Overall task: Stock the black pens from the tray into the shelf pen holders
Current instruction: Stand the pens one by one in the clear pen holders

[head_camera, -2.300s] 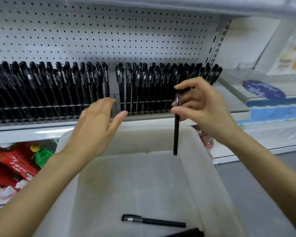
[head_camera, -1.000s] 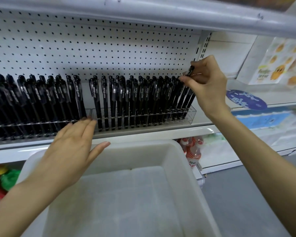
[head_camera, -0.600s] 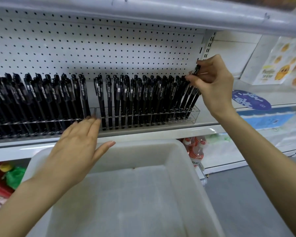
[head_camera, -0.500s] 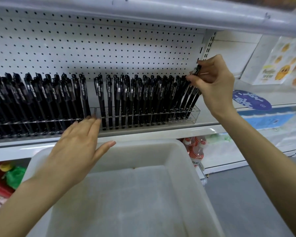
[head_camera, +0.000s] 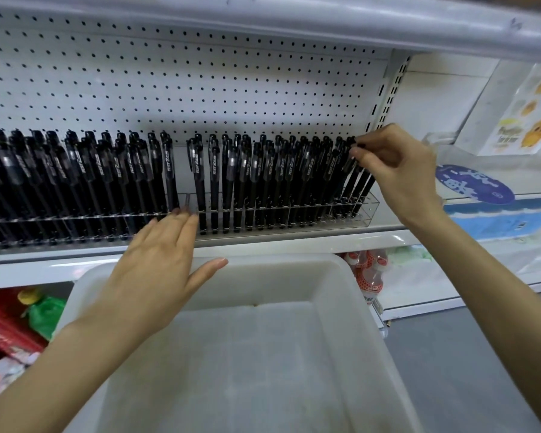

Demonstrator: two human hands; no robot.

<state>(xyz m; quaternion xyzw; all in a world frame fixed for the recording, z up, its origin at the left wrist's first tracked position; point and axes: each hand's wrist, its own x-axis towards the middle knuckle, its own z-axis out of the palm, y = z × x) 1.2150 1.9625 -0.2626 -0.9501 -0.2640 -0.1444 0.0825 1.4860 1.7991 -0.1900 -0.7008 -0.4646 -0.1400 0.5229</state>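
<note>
Rows of black pens stand in two clear pen holders (head_camera: 367, 210) on the shelf. My right hand (head_camera: 394, 170) is at the right end of the right holder, pinching the top of a black pen (head_camera: 361, 182) that stands in the last slots. My left hand (head_camera: 160, 270) lies flat with straight fingers, fingertips touching the front of the holders where the two meet. The white tray (head_camera: 350, 295) sits below the shelf; the part of its floor in view holds no pens.
A white pegboard (head_camera: 185, 89) backs the shelf and an upper shelf edge (head_camera: 294, 23) overhangs it. Red packets and a green bottle (head_camera: 41, 310) lie on the lower left shelf. Bottles (head_camera: 367, 270) stand right of the tray. Grey floor shows at bottom right.
My right hand carried a pen up from over the tray to the right end of the holder and lowered it into the slots. My left hand stayed at the holder front.
</note>
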